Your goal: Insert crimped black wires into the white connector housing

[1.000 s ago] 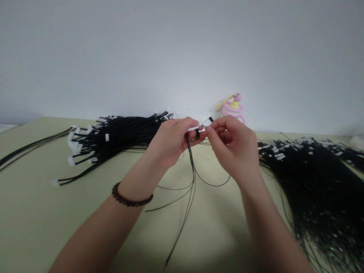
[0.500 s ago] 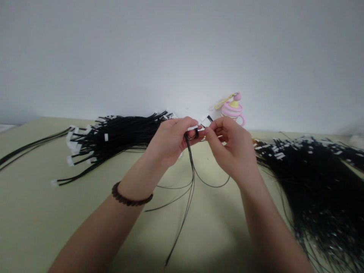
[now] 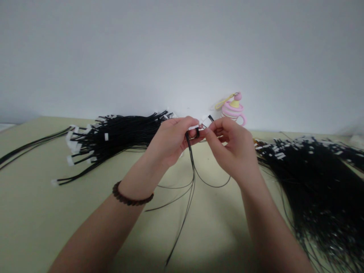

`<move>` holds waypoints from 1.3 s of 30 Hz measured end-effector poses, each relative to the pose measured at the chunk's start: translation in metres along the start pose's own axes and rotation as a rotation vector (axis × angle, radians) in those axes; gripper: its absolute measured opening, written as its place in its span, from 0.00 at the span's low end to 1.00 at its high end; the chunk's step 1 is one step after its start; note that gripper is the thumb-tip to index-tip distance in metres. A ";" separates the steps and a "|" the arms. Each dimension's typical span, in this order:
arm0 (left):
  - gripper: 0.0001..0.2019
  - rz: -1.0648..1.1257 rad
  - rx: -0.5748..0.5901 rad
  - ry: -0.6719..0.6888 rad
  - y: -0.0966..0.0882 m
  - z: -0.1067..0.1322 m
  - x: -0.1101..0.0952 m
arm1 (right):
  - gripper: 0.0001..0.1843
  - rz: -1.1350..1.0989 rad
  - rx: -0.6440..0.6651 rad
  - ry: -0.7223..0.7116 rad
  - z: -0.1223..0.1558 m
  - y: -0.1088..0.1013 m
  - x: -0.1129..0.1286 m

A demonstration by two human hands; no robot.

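Nearest the near edge of the pale green tabletop, two bare forearms reach forward, the left one wearing a dark brown beaded bracelet. Between them a few thin black wires hang from the hands and trail loosely over the tabletop toward its near edge. Above the middle of the tabletop, the left hand has its fingers closed around the upper ends of these wires, pinching them just below a small white plastic connector. The right hand meets it, thumb and forefinger pressed together on the connector end. The wires look light, limp and springy, apt to slip or tangle, so the firm hold is best taken at the stiff connector or close under it; the connector itself seems small and fiddly. Further back, toward the far left corner, lies a fanned bundle of black wires with white connectors. A larger heap of black wires spreads along the right edge. At the far edge, against the wall, stands a small pink and yellow plastic toy
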State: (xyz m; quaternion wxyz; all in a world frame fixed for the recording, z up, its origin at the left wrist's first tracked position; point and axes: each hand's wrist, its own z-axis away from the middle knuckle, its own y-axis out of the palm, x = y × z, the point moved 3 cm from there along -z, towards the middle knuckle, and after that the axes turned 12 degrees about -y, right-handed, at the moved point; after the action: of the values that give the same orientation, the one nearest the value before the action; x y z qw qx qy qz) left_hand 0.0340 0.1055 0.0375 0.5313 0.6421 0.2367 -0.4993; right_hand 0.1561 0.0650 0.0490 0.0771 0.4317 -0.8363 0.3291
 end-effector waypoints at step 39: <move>0.09 -0.004 -0.025 -0.021 0.000 -0.001 0.001 | 0.06 -0.019 0.019 0.020 -0.001 0.000 -0.001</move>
State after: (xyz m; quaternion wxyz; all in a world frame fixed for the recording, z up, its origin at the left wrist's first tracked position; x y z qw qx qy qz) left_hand 0.0349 0.1061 0.0363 0.5407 0.6297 0.2386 -0.5041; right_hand 0.1569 0.0663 0.0496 0.0845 0.4369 -0.8283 0.3405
